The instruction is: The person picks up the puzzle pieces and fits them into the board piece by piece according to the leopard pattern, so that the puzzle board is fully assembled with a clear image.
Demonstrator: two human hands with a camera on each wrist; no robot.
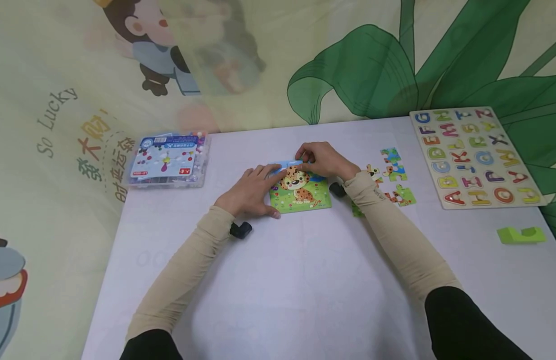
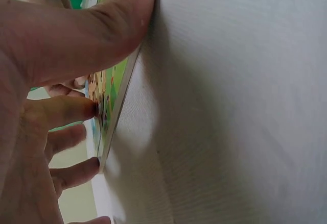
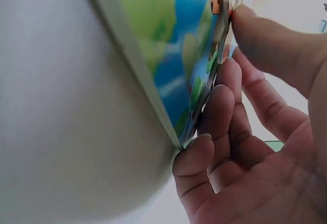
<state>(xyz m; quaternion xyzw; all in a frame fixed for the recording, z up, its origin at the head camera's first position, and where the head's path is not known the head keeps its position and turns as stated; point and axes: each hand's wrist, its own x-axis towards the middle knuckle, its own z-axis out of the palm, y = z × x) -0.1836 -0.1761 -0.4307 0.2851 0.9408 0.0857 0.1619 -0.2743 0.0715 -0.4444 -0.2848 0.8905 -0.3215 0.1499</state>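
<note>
A small jigsaw puzzle [image 1: 300, 197] with a spotted leopard cub on green lies on the table. My left hand [image 1: 252, 190] rests at its left side, thumb by the near left corner and fingertips on the picture and edge. At the far edge my right hand [image 1: 325, 159] pinches a puzzle piece [image 3: 224, 32] between thumb and fingers. In the right wrist view that piece stands tilted a little above the board, and its other fingertips touch the board's corner. The left thumb [image 2: 102, 35] covers part of the puzzle in the left wrist view.
Loose joined pieces [image 1: 397, 170] lie right of the puzzle, partly behind the right forearm. A wooden alphabet board [image 1: 473, 172] sits at the table's right, with a green block [image 1: 522, 236] nearer. A clear plastic box [image 1: 165, 159] stands at the back left.
</note>
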